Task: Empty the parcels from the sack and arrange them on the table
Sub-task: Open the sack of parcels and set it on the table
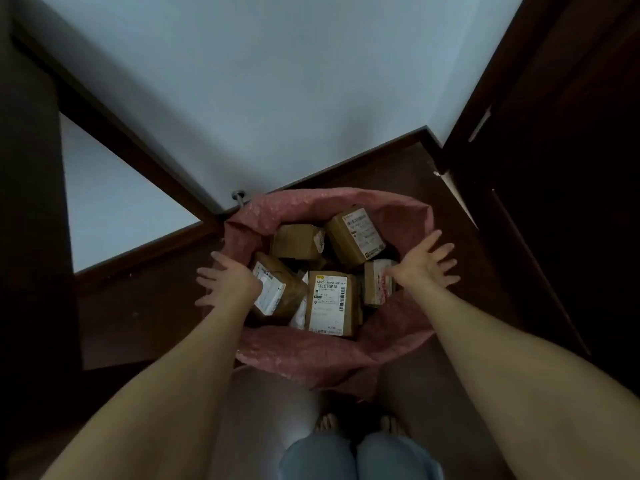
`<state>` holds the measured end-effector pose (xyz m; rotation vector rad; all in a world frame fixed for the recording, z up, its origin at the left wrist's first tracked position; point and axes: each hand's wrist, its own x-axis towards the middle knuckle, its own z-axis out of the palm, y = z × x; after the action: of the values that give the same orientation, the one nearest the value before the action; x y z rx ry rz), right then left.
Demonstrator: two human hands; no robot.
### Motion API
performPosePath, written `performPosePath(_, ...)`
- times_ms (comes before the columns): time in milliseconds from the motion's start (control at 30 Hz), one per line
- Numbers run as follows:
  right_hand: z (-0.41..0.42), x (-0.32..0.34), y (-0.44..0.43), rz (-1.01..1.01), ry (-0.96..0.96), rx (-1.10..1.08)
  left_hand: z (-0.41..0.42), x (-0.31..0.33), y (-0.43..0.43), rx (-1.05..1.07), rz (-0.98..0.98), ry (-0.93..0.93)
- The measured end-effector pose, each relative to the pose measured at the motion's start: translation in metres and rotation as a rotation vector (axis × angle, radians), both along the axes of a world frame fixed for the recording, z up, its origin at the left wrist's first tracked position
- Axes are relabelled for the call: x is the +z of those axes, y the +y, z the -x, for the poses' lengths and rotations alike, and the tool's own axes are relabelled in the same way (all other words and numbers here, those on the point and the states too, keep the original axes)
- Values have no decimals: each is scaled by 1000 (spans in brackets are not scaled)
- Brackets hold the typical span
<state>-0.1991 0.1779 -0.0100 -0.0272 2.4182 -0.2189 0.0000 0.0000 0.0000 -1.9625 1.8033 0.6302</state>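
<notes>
A pink woven sack (304, 362) stands open on the dark floor in front of me. Several brown cardboard parcels lie inside it, most with white shipping labels: one at the front middle (330, 303), one at the left (277, 289), one at the back right (355, 237), one at the back (298, 241) and a small one at the right (377, 282). My left hand (225, 280) reaches over the sack's left rim with fingers spread, holding nothing. My right hand (427, 261) hovers over the right rim, fingers spread, holding nothing.
A pale wall (277, 98) with dark skirting stands just behind the sack. A dark wooden door or cabinet (561, 168) rises at the right, dark furniture at the left. My bare feet (360, 424) and jeans show below the sack. No table is in view.
</notes>
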Motion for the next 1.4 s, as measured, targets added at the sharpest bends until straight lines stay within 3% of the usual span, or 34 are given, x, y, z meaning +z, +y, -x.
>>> performPosePath(167,10,-42,-6,116,-50,-162,-10,-37,-16,66,-47,-23)
performPosePath(400,-2,-65,-26,87,14,7,-11,-59,-7,34,-4,125)
performPosePath(667,-24,-34,-62,488,-180,-205,13,-23,-3,262,23,332)
performPosePath(1000,-24,65,-61,660,-185,-339,27,79,2,317,84,536)
performPosePath(1400,-24,273,-70,723,-45,-267,23,253,-3,275,136,655)
